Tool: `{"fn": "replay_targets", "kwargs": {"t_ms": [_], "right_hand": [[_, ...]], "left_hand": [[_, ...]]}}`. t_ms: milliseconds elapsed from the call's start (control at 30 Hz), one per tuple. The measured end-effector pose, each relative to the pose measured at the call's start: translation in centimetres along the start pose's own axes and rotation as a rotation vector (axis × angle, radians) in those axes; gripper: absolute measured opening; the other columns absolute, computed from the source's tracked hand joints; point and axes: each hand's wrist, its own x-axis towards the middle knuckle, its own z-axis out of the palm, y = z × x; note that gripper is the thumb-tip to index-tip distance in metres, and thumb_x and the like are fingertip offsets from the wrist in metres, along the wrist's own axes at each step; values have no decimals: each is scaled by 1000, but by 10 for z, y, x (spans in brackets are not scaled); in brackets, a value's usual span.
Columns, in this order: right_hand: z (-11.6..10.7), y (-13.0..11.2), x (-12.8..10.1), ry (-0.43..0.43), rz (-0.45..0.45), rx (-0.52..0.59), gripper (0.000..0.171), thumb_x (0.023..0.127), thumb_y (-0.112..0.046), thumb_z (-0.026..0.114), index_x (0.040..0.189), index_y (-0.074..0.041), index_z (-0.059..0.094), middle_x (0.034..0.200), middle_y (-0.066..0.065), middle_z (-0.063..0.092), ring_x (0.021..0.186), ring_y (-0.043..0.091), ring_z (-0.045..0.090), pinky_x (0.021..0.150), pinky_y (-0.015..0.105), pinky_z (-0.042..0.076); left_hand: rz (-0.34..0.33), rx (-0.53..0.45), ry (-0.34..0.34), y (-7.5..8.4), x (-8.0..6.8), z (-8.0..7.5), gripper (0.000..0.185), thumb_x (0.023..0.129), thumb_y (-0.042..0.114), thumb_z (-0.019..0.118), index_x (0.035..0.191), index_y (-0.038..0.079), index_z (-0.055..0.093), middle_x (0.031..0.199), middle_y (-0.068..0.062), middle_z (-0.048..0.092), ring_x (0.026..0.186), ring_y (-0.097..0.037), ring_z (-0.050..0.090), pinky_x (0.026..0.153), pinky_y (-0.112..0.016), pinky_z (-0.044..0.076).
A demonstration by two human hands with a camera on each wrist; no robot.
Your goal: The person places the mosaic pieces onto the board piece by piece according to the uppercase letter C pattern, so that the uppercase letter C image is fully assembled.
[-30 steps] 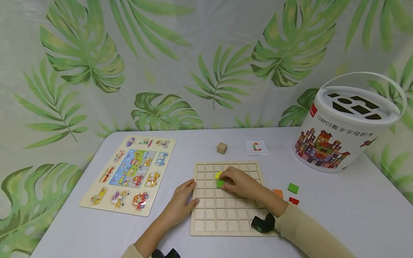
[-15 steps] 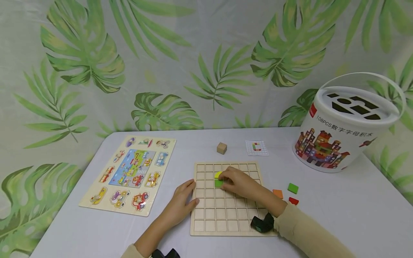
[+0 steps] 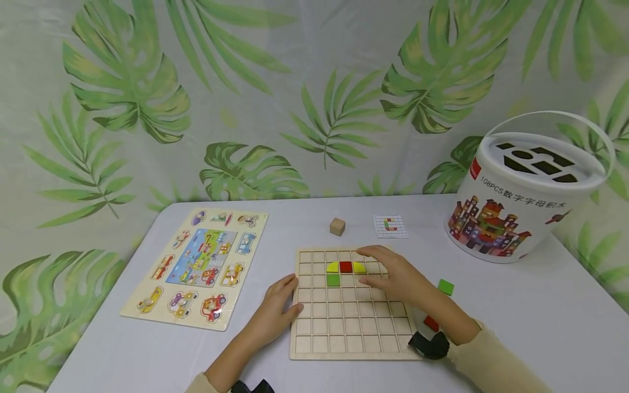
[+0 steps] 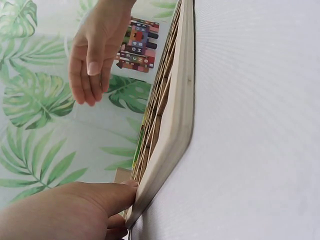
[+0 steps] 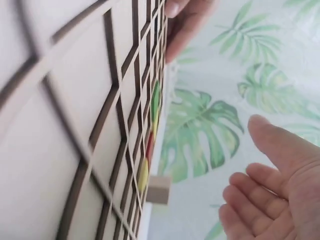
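Observation:
My left hand (image 3: 275, 303) rests against the left edge of a wooden grid board (image 3: 336, 344), its fingers extended and thumb touching the rim. On the grid, a green square tile (image 3: 333, 280) sits below a yellow rounded-corner tile (image 3: 332, 267). A red tile (image 3: 346, 267) and a second yellow tile (image 3: 360, 267) continue that row to the right. My right hand (image 3: 393, 273) hovers over the board's right part, thumb and fingers apart, holding nothing. The right wrist view shows its palm (image 5: 310, 200) bare and fingers loosely bent.
Right of the board lie a green tile (image 3: 446, 287) and a red tile (image 3: 431, 323), partly behind my forearm. Behind it are a wooden cube (image 3: 337, 226) and a pattern card (image 3: 391, 226). A white bucket (image 3: 506, 218) stands back right; a picture puzzle (image 3: 245, 218) lies left.
My right hand has let go of the green tile and moved right, uncovering the red and yellow tiles. Its forearm now covers the loose orange tile. My left hand stays put.

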Motion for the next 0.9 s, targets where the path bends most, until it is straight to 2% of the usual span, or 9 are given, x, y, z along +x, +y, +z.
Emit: {"fn": "replay_targets", "kwargs": {"t_ms": [167, 333, 567, 767, 900], "right_hand": [[-21, 9, -24, 74, 19, -43, 60, 77, -25, 71, 128, -7, 47, 127, 10, 48, 117, 30, 43, 90, 48, 39], [-37, 28, -49, 118, 59, -89, 60, 77, -25, 71, 128, -4, 47, 126, 12, 48, 115, 33, 44, 87, 50, 41], [-48, 55, -77, 84, 224, -115, 61, 79, -31, 68, 128, -4, 46, 126, 16, 48, 116, 36, 41, 88, 54, 37], [-52, 76, -92, 74, 295, -144, 57, 77, -26, 71, 123, 0, 49, 118, 19, 52, 102, 36, 52, 82, 50, 43], [-52, 85, -98, 43, 344, -155, 54, 77, -25, 71, 119, 2, 51, 113, 18, 54, 100, 34, 53, 83, 47, 44]], "left_hand": [[-14, -3, -5, 0, 0, 0, 57, 86, 15, 60, 133, -6, 36, 139, -17, 32, 128, -33, 23, 102, -45, 24], [-13, 0, -6, 1, 1, -1, 57, 86, 16, 60, 134, -5, 36, 139, -16, 31, 129, -32, 23, 102, -45, 24], [-13, 6, -7, 1, 1, -1, 57, 87, 17, 60, 134, -4, 36, 140, -15, 31, 129, -31, 23, 102, -45, 24], [-4, 0, -4, 1, 1, -1, 57, 86, 15, 60, 133, -6, 36, 139, -17, 32, 128, -33, 23, 102, -46, 24], [0, -3, 1, 1, 1, -1, 56, 86, 14, 60, 132, -8, 36, 138, -18, 32, 128, -34, 24, 101, -47, 23]]}}
